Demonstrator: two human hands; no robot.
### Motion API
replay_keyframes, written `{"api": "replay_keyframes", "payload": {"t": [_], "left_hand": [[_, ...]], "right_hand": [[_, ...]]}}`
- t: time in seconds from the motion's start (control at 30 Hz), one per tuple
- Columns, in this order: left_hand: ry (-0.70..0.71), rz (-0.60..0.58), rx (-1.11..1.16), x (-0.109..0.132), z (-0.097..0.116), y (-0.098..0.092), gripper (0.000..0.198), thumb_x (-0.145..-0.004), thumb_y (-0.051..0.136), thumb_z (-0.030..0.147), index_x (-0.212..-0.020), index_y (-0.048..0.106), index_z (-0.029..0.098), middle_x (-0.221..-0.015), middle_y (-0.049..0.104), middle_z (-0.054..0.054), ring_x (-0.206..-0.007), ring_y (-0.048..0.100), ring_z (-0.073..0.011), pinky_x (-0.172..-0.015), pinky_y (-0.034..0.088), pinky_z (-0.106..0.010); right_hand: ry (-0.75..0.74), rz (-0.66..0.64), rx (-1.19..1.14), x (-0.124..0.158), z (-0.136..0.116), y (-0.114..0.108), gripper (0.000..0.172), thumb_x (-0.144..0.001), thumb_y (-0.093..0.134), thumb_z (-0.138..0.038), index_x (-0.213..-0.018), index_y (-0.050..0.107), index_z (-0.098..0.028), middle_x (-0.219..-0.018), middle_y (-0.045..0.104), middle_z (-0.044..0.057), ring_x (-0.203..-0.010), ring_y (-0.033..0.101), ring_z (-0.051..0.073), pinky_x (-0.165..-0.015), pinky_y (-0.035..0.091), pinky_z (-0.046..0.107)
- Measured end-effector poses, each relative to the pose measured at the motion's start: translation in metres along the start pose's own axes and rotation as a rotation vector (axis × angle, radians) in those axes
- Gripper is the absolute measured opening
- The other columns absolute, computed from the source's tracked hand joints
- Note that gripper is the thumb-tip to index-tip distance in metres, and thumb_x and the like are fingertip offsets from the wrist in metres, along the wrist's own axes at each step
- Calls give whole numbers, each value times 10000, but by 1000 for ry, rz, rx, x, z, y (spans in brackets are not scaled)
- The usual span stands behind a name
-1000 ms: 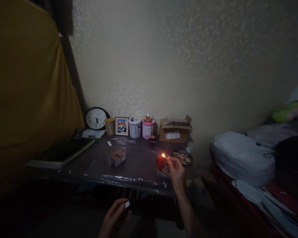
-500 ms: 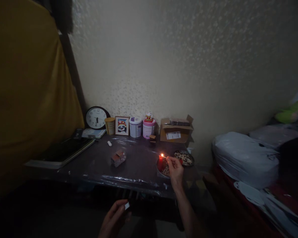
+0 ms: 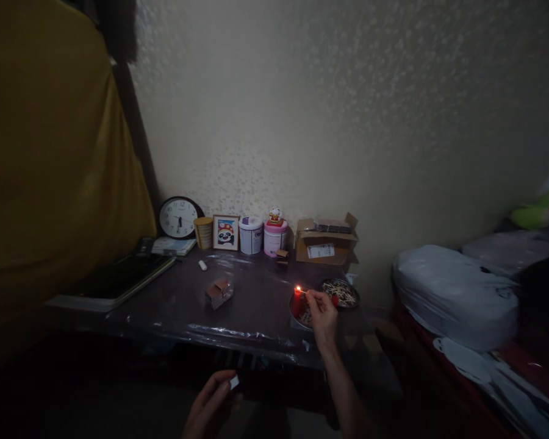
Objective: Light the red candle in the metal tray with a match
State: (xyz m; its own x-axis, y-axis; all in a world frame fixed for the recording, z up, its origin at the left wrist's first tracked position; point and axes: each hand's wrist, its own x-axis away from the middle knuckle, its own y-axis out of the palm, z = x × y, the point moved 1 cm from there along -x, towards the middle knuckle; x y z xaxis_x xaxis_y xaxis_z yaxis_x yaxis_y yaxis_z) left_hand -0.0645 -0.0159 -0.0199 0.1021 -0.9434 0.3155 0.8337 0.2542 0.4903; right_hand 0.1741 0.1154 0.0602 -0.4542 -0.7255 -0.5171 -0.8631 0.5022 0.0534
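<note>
My right hand (image 3: 322, 314) pinches a burning match (image 3: 301, 291), its flame at the top of a short red candle (image 3: 297, 300). The candle stands in a round dish (image 3: 294, 313) near the right end of a dark table (image 3: 251, 305) covered in clear plastic. My left hand (image 3: 211, 402) hovers low in front of the table, fingers closed on a small matchbox (image 3: 233, 382). A second round dish (image 3: 345, 294) full of matchsticks sits just right of the candle.
Along the wall stand a clock (image 3: 178, 217), a tan cup (image 3: 203, 231), a panda picture (image 3: 225, 232), two tins (image 3: 261, 235) and an open cardboard box (image 3: 326, 239). A small wrapped packet (image 3: 218, 292) lies mid-table. A laptop (image 3: 114, 280) lies left. Bags (image 3: 452, 292) lie right.
My right hand has brought the burning match slightly left and down to the candle's top. My left hand has stayed low with the matchbox.
</note>
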Motion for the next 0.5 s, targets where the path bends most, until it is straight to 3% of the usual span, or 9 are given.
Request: {"api": "replay_keyframes", "payload": {"t": [0.5], "left_hand": [[1, 29, -18, 0, -1, -1, 424, -514, 732, 511, -824, 651, 232, -799, 674, -40, -734, 636, -243, -675, 453, -331]], "right_hand": [[23, 17, -39, 1, -6, -1, 211, -694, 625, -370, -710, 654, -161, -702, 666, 29, -654, 607, 163, -665, 484, 308]]}}
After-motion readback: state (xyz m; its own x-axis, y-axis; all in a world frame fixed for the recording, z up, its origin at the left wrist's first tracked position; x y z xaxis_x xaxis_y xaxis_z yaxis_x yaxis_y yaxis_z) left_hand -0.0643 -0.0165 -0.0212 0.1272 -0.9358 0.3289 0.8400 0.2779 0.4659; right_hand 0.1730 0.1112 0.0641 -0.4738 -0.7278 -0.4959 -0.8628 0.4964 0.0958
